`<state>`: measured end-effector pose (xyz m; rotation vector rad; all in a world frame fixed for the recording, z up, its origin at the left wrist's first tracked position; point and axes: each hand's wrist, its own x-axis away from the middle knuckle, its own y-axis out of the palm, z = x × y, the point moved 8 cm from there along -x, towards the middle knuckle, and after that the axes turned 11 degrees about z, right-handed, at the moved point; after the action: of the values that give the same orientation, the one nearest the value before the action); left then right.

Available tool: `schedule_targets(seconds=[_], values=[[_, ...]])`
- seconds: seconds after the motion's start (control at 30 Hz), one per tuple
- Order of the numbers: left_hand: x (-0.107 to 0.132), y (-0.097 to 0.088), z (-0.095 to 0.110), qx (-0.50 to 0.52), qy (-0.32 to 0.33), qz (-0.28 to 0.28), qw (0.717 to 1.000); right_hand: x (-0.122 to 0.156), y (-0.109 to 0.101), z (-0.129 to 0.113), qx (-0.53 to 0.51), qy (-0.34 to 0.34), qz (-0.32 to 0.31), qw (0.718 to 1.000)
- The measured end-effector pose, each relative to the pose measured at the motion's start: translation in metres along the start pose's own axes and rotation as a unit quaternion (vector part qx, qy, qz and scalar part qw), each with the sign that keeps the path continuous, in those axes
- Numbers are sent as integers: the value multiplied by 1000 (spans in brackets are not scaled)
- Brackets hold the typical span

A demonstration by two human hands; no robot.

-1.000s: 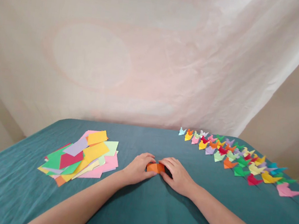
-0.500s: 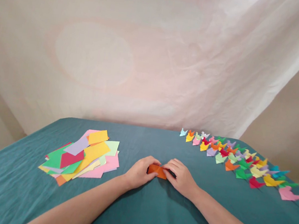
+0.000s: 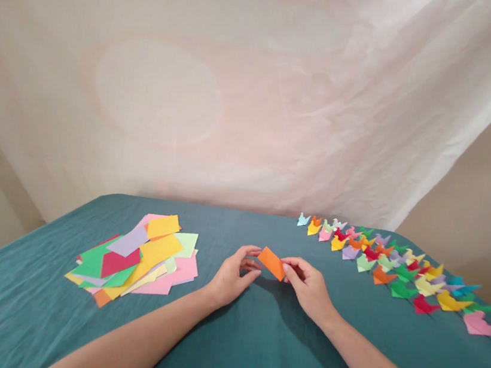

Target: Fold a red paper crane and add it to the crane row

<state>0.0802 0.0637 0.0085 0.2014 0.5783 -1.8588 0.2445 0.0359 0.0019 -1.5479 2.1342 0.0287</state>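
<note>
A small folded piece of orange paper (image 3: pixel 272 263) is raised a little above the table, tilted down to the right. My right hand (image 3: pixel 305 285) pinches its right end between thumb and fingers. Just left of the paper, my left hand (image 3: pixel 235 274) has its fingers curved and apart from the thumb, with nothing between them. The fingertips of that hand come close to the paper's left end; whether they touch it I cannot tell.
A loose pile of coloured paper sheets (image 3: pixel 121 264) lies on the left of the green-blue cloth-covered table (image 3: pixel 223 356). Several folded paper birds (image 3: pixel 384 276) stand in rows along the right side. A pale hanging cloth (image 3: pixel 247 100) rises behind the table.
My left hand has let go of the orange paper and opened. My right hand has lifted the paper off the table and moved slightly right; the paper now lies flat-looking and slanted.
</note>
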Motion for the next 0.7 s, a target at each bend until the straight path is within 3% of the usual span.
schedule_targets(seconds=[0.17, 0.43, 0.7], values=[[-2, -2, 3, -14, 22, 9, 1000, 7, 5, -4, -31, 28, -12, 999], [-5, -5, 12, -49, 49, -2, 998, 14, 14, -18, -7, -11, -54, 998], [-3, 2, 5, 60, -39, -74, 995, 16, 18, -19, -24, -14, -83, 996]])
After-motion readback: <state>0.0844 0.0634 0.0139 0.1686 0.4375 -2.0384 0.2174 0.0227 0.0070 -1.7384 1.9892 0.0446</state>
